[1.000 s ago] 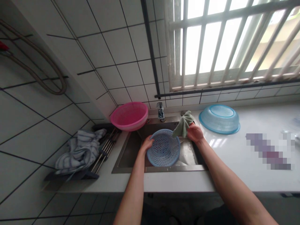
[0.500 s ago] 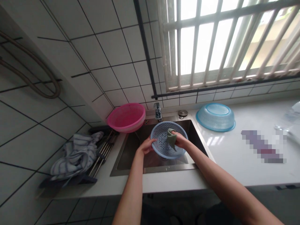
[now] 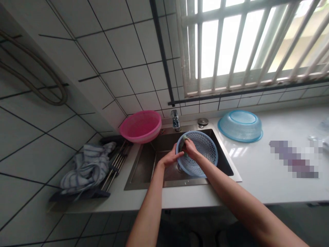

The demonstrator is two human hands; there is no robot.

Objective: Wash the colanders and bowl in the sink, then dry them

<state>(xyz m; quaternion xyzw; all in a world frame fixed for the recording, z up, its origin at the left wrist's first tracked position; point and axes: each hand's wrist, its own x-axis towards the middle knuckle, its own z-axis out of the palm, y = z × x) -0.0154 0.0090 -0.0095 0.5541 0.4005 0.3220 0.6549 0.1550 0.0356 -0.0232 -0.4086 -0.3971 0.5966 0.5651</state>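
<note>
A light blue plastic colander is tilted over the steel sink. My left hand grips its left rim, thumb toward the inside and the other fingers partly hidden behind the wall. Inside the colander, my right hand is closed on a green cloth and presses it against the inner left wall near the rim. Much of the cloth is covered by my fingers.
A pink basket rests at the sink's back left corner, below the wall and left of the faucet. An upturned blue basin and a blurred-out item lie on the right counter. At left, a striped cloth covers a folded rack.
My right hand has moved the green cloth from the middle of the colander to its left inner wall. The colander has shifted right and turned in my left hand.
</note>
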